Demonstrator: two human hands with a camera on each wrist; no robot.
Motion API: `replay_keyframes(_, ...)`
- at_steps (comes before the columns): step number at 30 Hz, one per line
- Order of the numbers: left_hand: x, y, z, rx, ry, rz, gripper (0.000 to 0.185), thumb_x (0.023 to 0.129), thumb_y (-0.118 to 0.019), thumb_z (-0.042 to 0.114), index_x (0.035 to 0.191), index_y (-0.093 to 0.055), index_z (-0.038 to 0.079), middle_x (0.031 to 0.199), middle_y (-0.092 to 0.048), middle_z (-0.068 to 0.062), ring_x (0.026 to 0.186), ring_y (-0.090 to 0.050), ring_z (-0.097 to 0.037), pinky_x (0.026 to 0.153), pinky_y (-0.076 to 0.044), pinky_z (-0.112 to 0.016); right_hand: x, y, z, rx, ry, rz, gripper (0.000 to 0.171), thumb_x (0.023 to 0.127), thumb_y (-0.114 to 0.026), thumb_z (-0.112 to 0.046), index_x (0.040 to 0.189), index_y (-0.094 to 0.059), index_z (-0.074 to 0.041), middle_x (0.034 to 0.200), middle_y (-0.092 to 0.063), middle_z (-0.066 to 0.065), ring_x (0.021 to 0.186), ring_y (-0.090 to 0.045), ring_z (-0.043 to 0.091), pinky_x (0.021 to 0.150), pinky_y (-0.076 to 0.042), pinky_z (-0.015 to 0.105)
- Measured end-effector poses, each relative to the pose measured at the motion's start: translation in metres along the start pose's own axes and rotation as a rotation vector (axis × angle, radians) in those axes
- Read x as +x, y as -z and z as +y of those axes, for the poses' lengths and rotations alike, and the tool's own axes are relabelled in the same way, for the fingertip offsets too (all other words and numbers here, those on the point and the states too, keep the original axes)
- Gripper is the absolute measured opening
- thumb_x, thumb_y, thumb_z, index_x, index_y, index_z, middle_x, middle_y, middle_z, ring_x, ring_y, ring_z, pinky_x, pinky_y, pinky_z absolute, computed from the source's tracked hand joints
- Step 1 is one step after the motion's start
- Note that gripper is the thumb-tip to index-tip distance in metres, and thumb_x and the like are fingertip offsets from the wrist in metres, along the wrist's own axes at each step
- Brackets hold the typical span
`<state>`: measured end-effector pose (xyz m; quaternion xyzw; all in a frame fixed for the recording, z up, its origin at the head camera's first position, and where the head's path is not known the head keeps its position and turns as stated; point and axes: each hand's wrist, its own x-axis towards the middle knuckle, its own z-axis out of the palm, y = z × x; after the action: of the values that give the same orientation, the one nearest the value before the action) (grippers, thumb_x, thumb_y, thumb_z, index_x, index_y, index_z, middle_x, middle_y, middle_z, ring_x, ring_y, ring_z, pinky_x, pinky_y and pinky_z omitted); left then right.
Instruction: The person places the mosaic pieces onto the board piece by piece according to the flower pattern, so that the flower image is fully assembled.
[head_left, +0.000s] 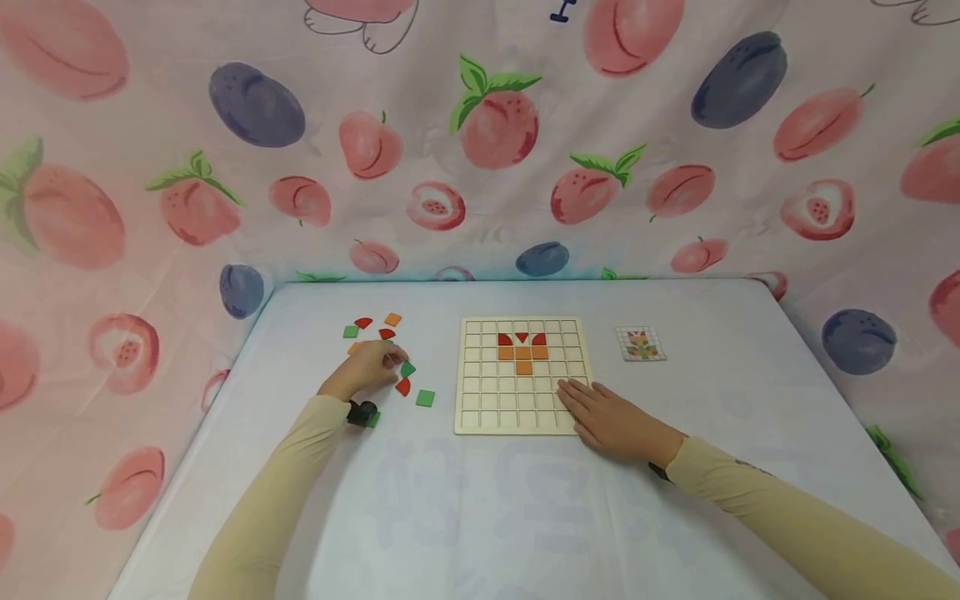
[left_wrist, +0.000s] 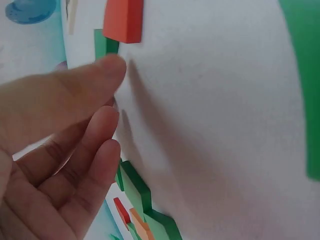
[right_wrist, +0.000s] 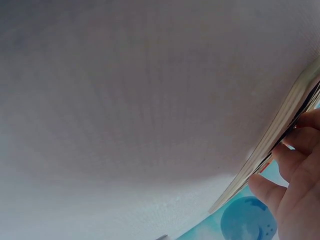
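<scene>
White tabletop (head_left: 525,517); I see left hand (head_left: 367,369), thumb and fingers apart, near tiles (head_left: 425,398); right hand (head_left: 621,422), fingers straight, on gridded board (head_left: 491,402).

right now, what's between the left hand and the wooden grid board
In the head view: a green tile beside the left hand, a red quarter-circle tile, then a green square tile nearest the wooden grid board.

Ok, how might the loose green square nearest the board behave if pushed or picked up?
The green square looks stiff, given its straight, crisp edges, and probably light, being small and thin. Lying flat on the white cloth, it would likely slide rather than roll or tip.
</scene>
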<state>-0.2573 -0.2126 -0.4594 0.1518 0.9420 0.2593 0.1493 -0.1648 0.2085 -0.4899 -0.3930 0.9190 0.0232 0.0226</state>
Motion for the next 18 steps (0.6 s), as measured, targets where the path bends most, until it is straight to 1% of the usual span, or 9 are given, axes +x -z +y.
replay_keyframes(6,0.0054,-0.0023,0.0022,0.000,0.019,-0.009,0.031,0.083,-0.064,-0.001,0.111,-0.069,0.011,0.101,-0.065,-0.008,0.094,-0.055,-0.023,0.084,-0.050,-0.036,0.0002,-0.0001,0.0004,-0.005,0.002,0.007,0.055,0.099,-0.042,-0.029,0.145,-0.033,-0.001,0.151,-0.033,0.013,0.140,-0.032,0.029,0.109,-0.033,0.049)
replay_keyframes(10,0.0078,-0.0029,0.0027,0.005,0.034,-0.012,0.026,0.084,-0.062,0.000,0.105,-0.072,0.012,0.101,-0.066,-0.007,0.094,-0.055,-0.023,0.083,-0.049,-0.035,0.0003,0.0003,-0.0001,0.001,0.004,0.010,0.055,0.099,-0.042,-0.029,0.145,-0.033,-0.001,0.151,-0.033,0.014,0.140,-0.032,0.029,0.109,-0.033,0.049)
replay_keyframes(14,0.0084,-0.0032,0.0025,0.008,0.034,-0.001,0.023,0.083,-0.064,0.000,0.101,-0.072,0.011,0.099,-0.066,-0.006,0.093,-0.055,-0.023,0.083,-0.049,-0.036,-0.0001,0.0017,-0.0008,0.005,0.008,0.015,0.054,0.099,-0.043,-0.028,0.144,-0.033,0.000,0.151,-0.033,0.014,0.140,-0.033,0.029,0.108,-0.034,0.049)
replay_keyframes(18,0.0087,-0.0039,0.0014,-0.001,0.028,0.004,0.021,0.083,-0.065,0.000,0.100,-0.072,0.010,0.097,-0.066,-0.006,0.092,-0.054,-0.022,0.082,-0.049,-0.035,-0.0003,0.0027,-0.0011,0.011,0.007,0.009,0.054,0.099,-0.043,-0.028,0.144,-0.033,0.000,0.151,-0.033,0.014,0.140,-0.032,0.030,0.108,-0.033,0.050)
